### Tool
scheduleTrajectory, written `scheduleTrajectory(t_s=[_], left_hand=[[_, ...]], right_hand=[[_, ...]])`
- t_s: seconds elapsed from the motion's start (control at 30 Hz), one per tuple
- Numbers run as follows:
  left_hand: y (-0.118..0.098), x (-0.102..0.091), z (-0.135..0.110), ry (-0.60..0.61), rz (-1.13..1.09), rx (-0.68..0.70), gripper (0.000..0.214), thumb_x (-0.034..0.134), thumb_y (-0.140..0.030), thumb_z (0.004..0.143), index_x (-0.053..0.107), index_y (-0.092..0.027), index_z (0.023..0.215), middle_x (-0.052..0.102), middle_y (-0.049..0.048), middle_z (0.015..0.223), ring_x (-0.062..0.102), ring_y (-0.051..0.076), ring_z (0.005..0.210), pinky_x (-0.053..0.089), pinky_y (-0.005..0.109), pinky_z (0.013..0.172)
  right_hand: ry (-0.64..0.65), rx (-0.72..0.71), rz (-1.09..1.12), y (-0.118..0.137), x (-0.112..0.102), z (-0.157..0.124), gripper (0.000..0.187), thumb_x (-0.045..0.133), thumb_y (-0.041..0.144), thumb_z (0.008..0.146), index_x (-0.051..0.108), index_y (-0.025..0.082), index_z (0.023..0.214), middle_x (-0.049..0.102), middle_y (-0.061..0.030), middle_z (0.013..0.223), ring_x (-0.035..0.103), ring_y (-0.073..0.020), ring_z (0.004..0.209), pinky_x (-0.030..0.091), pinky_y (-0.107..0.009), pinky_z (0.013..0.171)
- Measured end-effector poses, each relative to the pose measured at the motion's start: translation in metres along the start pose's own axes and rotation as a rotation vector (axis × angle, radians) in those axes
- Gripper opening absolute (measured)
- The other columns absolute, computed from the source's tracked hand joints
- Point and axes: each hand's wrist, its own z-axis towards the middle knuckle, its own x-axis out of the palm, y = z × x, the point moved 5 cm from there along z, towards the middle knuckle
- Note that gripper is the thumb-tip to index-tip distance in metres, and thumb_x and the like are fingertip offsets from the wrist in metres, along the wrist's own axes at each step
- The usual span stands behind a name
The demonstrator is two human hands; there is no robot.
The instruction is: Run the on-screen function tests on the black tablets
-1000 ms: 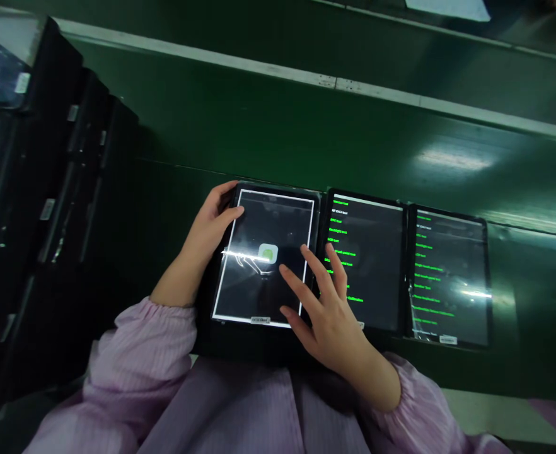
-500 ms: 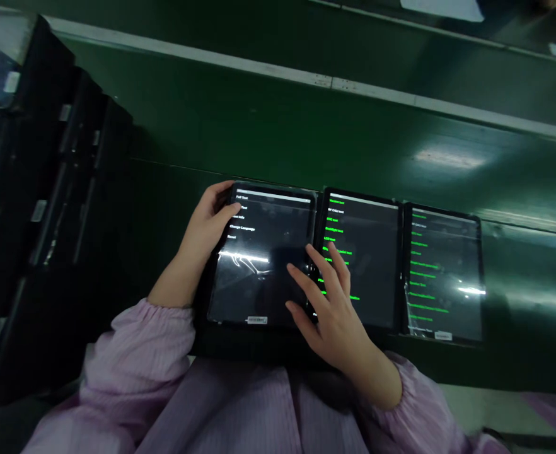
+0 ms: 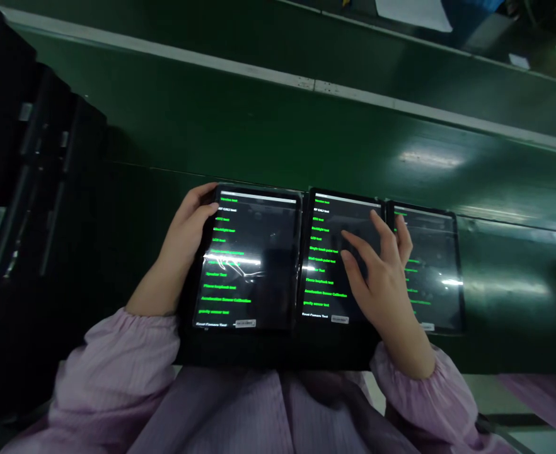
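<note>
Left black tablet [image 3: 254,265], middle black tablet [image 3: 328,252], right black tablet [image 3: 436,277] abreast on green bench [image 3: 278,139], all at green test lists, none apparently run; left hand [image 3: 183,233] grip pinches the first's corner, right hand [image 3: 382,280] open, empty, over the second.

The first tablet [image 3: 252,252], held at its edge by the left hand [image 3: 183,234], shows a black screen with rows of green text, as do the second tablet [image 3: 328,249] under the right hand [image 3: 382,274] and the third tablet [image 3: 434,277] just beyond that hand. The surface [image 3: 259,135] past both hands is deep green, crossed by a pale whitish stripe [image 3: 240,65]. The sleeves [image 3: 117,366] behind the hands are pale lilac with fine pinstripes; the trays [image 3: 32,189] outside the left hand are black.
</note>
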Motion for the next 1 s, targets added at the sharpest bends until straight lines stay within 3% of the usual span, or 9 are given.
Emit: scheduleTrajectory(t_s=[0.13,0.27,0.43,0.67,0.77,0.9,1.0], left_hand=[[0.003,-0.001,0.002,0.082,-0.051,0.026,0.039,0.072,-0.031,0.080,0.070,-0.025,0.119,0.076,0.0042,0.125,0.062,0.035,0.133,0.044,0.059,0.123],[0.006,-0.004,0.007,0.186,-0.090,0.077,0.055,0.075,-0.036,0.067,0.069,-0.026,0.120,0.073,0.0078,0.137,0.056,0.037,0.143,0.045,0.056,0.123],[0.008,-0.007,0.008,0.302,-0.078,0.087,0.077,0.086,-0.036,0.056,0.066,-0.025,0.130,0.069,0.0100,0.144,0.052,0.040,0.147,0.046,0.056,0.122],[0.005,-0.011,0.002,0.199,-0.043,0.024,0.078,0.101,-0.051,0.052,0.074,-0.030,0.122,0.074,0.0015,0.136,0.040,0.042,0.152,0.038,0.063,0.129],[-0.002,-0.010,0.000,0.167,-0.064,0.052,0.068,0.099,-0.059,0.052,0.078,-0.031,0.110,0.079,-0.0017,0.125,0.034,0.041,0.157,0.038,0.063,0.130],[-0.009,-0.010,-0.008,0.108,-0.077,0.036,0.044,0.093,-0.043,0.057,0.081,-0.035,0.099,0.081,-0.0087,0.121,0.027,0.039,0.163,0.038,0.061,0.131],[-0.003,-0.013,-0.019,0.080,-0.028,0.016,0.041,0.082,-0.038,0.067,0.081,-0.039,0.108,0.081,-0.0135,0.124,0.025,0.037,0.165,0.036,0.060,0.132]], right_hand=[[0.052,0.017,0.017,-0.005,0.008,-0.002,0.036,0.050,0.035,0.109,0.075,0.022,0.132,0.046,-0.0148,0.165,0.022,-0.0479,0.163,0.026,-0.082,0.126],[0.050,0.018,0.034,-0.008,0.008,-0.003,0.035,0.050,0.038,0.109,0.074,0.025,0.132,0.048,-0.0133,0.165,0.023,-0.0478,0.164,0.026,-0.085,0.125],[-0.080,0.024,-0.016,-0.016,-0.021,-0.007,0.032,0.052,0.036,0.110,0.075,0.026,0.129,0.061,-0.0129,0.154,0.040,-0.0446,0.158,0.036,-0.079,0.123],[-0.208,0.202,-0.202,-0.065,-0.066,-0.029,0.043,0.043,0.038,0.113,0.082,0.022,0.115,0.069,-0.0157,0.143,0.050,-0.0445,0.149,0.044,-0.076,0.116],[-0.214,0.232,-0.240,-0.082,-0.063,-0.039,0.047,0.042,0.043,0.113,0.084,0.022,0.110,0.069,-0.0148,0.142,0.049,-0.0450,0.149,0.044,-0.078,0.114],[-0.177,0.237,-0.206,-0.090,-0.052,-0.043,0.049,0.039,0.044,0.113,0.084,0.024,0.113,0.065,-0.0143,0.147,0.044,-0.0426,0.154,0.038,-0.081,0.119],[-0.154,0.257,-0.182,-0.094,-0.046,-0.042,0.048,0.037,0.042,0.113,0.082,0.025,0.118,0.062,-0.0133,0.151,0.041,-0.0405,0.157,0.035,-0.079,0.123]])
